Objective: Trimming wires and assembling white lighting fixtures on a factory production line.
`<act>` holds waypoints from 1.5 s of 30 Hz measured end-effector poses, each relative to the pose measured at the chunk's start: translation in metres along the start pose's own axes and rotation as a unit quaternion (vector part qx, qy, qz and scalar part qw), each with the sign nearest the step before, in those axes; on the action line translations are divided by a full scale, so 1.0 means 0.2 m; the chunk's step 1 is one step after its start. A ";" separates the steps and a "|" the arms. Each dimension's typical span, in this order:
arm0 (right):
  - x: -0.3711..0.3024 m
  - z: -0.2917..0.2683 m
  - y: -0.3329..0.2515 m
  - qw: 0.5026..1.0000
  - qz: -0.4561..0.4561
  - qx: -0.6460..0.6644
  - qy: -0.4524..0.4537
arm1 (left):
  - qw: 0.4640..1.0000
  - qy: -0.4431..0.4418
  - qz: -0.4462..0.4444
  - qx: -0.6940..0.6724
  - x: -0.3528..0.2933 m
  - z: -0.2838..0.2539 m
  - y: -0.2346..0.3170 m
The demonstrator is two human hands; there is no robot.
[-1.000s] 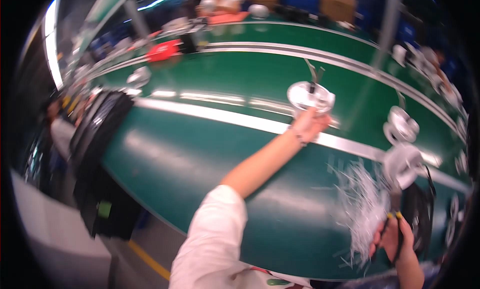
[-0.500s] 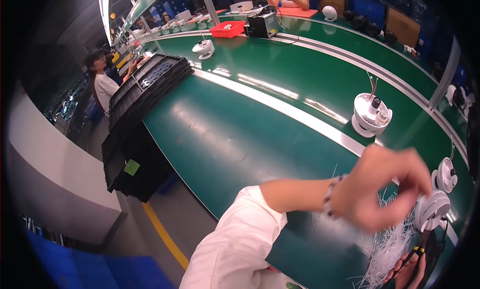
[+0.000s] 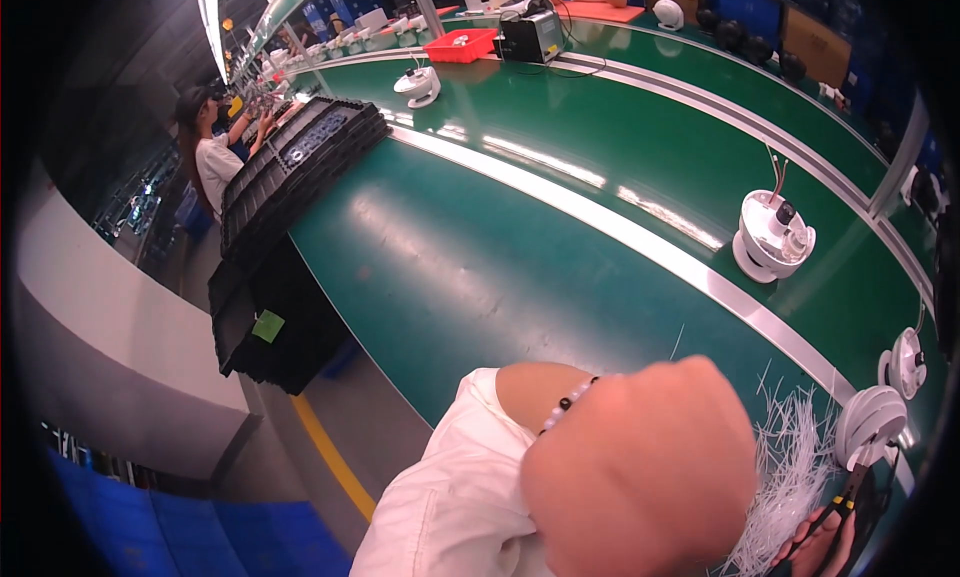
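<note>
My left hand [image 3: 645,467] is raised close over the near bench, its back filling the lower middle and slightly blurred. Its fingers are hidden behind it, so whether it holds anything does not show. A beaded bracelet [image 3: 568,404] circles that wrist. At the lower right edge, my right hand [image 3: 828,545] grips pliers [image 3: 848,499] with black and yellow handles. Their metal jaws reach up to a white round housing [image 3: 868,417] on the bench; whether they touch it is unclear. Thin white plastic strips [image 3: 795,467] lie heaped between my two hands.
White fixtures with upright wires, one nearer [image 3: 775,237] and one farther [image 3: 418,86], stand on the green belt beyond a metal rail [image 3: 600,212]. Stacked black trays [image 3: 290,177] rise at the left, where a person works. A red bin [image 3: 460,46] and black machine [image 3: 532,39] sit farther back.
My left hand has swung left, away from the white housing, and come closer to view. The nearer wired fixtures have shifted right along the belt. My right hand stays on the pliers.
</note>
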State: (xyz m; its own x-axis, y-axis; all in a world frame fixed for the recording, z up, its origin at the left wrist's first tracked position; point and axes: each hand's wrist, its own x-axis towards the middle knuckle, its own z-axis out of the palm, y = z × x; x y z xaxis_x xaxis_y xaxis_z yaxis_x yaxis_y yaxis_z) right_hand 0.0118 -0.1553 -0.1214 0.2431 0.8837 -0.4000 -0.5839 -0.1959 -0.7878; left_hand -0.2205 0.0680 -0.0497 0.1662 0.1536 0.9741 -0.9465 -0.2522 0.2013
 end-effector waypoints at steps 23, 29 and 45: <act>0.03 0.07 -0.02 0.999 0.008 -0.011 0.030 | 0.996 0.033 0.027 0.081 0.04 -0.07 0.03; 0.03 0.06 0.00 1.000 0.020 0.006 0.019 | 0.994 0.033 0.030 0.096 0.05 -0.10 0.06; 0.07 0.21 -0.02 1.000 0.019 -0.006 0.018 | 0.989 0.045 0.045 0.132 0.08 -0.19 0.09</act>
State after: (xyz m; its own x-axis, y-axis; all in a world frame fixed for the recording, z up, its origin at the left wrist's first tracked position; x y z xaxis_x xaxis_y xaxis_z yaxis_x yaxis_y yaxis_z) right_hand -0.0143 -0.1235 -0.1038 0.2491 0.8592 -0.4470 -0.5845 -0.2347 -0.7767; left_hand -0.2447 0.1031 -0.0346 0.0474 0.2007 0.9785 -0.8494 -0.5074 0.1451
